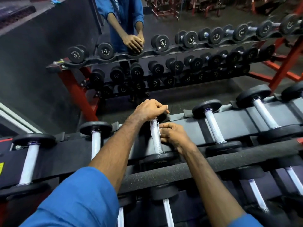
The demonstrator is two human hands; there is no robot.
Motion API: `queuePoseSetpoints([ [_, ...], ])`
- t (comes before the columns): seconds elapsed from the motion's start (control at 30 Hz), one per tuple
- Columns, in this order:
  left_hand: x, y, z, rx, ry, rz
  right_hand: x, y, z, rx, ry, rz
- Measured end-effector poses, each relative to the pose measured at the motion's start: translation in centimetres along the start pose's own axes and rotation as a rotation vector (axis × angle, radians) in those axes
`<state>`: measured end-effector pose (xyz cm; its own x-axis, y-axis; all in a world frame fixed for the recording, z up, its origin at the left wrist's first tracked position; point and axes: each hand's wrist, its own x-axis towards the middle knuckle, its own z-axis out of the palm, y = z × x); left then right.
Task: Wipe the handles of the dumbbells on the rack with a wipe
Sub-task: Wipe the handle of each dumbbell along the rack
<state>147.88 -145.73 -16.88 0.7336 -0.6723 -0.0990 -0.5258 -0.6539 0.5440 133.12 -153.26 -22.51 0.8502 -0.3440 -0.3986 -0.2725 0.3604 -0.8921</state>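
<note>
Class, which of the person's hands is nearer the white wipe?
Right. The right hand pinches the wipe against the handle; the left hand grips the dumbbell's far end, just beyond it.

Both arms reach forward, bare from the elbow down, with blue sleeves pushed up on the upper arms. The left forearm runs up and slightly rightward from the lower left; its hand (150, 109) sits farther out, knuckles up, fingers curled down over the far head of a dumbbell (157, 143). The right forearm comes in from the lower right at a steeper slant. The right hand (173, 136) lies nearer, beside the bar, fingers bent and pinching a white wipe (155, 133) against the handle. The two hands are close together, not touching.
</note>
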Motion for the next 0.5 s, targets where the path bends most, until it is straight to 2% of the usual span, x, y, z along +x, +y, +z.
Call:
queuePoseSetpoints([
  [0.17, 0.2, -0.1, 0.1, -0.017, -0.003, 0.018, -0.8, 1.9, -1.9, -0.102, -0.119, 0.148],
  [0.33, 0.1, -0.2, 0.0, -0.023, -0.003, 0.017, 1.0, 0.5, -0.2, 0.056, -0.024, 0.060],
  [0.4, 0.0, -0.2, -0.1, -0.018, -0.011, 0.015, 0.5, 0.8, -0.5, 0.001, -0.023, 0.074],
  [0.5, 0.1, -0.1, 0.0, -0.022, -0.011, 0.012, -1.2, 1.9, -1.9, -0.123, -0.113, 0.159],
])
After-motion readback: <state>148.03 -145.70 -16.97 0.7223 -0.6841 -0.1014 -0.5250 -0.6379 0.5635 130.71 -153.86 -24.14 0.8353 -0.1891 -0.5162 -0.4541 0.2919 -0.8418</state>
